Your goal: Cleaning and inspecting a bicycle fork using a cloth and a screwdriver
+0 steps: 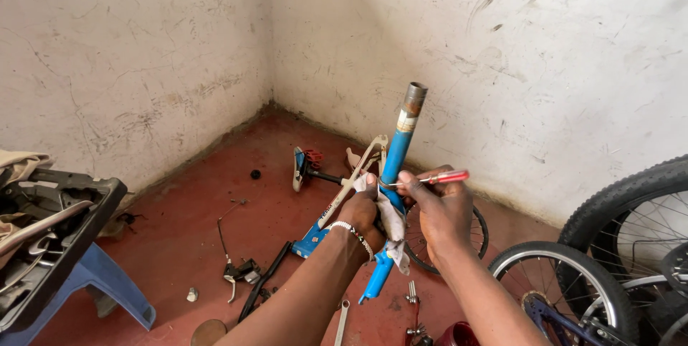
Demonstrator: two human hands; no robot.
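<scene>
I see a black tool case (pixel 50 238) on a blue stool (pixel 107 281) at left — bicycle wheels (pixel 616 245) at right, brake lever (pixel 233 274) on the red floor (pixel 186 217).
</scene>
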